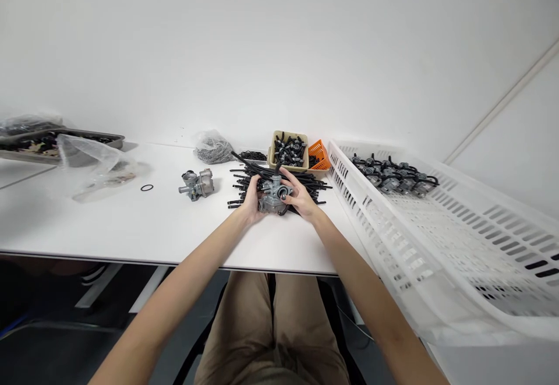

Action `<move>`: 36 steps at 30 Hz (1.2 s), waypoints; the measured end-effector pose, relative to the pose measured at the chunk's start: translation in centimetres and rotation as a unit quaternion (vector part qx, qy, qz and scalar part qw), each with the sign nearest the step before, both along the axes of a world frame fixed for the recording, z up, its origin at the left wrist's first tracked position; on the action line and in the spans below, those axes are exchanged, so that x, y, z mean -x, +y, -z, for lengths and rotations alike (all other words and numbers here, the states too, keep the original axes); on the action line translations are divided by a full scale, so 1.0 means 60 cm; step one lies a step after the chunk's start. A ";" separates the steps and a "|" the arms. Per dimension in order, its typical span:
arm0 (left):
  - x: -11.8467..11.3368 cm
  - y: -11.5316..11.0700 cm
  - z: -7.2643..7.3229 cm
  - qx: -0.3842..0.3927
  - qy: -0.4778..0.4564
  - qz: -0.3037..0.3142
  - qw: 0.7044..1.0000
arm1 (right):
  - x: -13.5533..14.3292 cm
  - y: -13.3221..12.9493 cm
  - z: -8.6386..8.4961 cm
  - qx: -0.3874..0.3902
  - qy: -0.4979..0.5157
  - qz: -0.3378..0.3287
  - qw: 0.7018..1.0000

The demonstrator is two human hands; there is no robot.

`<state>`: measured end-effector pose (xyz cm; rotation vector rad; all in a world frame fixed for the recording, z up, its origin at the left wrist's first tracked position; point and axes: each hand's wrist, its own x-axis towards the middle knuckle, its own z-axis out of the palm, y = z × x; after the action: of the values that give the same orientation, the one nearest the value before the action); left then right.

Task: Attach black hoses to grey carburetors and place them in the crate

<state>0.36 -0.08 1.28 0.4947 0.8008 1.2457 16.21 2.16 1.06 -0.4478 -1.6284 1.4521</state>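
Observation:
A grey metal carburetor (271, 201) is held between my two hands, just above the white table. My left hand (252, 201) wraps its left side, and my right hand (302, 200) grips the right side with the thumb near its round opening. A black hose shows at the carburetor's top and another dark piece at its lower edge. Behind and under my hands lies a spread pile of black rubber hoses (317, 185). To the left, a second carburetor (197, 184) rests alone on the table, with a black O-ring (147, 187) farther left.
At right stands a large white slotted crate (463, 245) with several carburetors (393, 174) at its far end. A cream bin (273, 151) of black fittings, an orange basket (320, 153) and a bag of dark parts (213, 147) line the wall. A tray (114, 140) and clear plastic bag (94, 161) lie left.

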 end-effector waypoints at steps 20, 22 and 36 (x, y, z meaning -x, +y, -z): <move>0.001 0.019 0.008 -0.217 0.221 -0.230 0.923 | 0.008 0.019 0.010 -0.085 -0.033 0.272 0.958; 0.008 0.024 0.013 -0.238 0.283 -0.285 0.884 | 0.010 0.015 0.011 -0.125 -0.080 0.276 0.950; 0.013 0.037 0.035 -0.263 0.372 -0.322 0.830 | 0.022 0.019 0.030 -0.138 -0.042 0.221 0.964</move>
<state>-0.41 2.11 -0.79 1.2872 1.3526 1.9595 14.89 3.28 -0.71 -0.6685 -1.6375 0.8708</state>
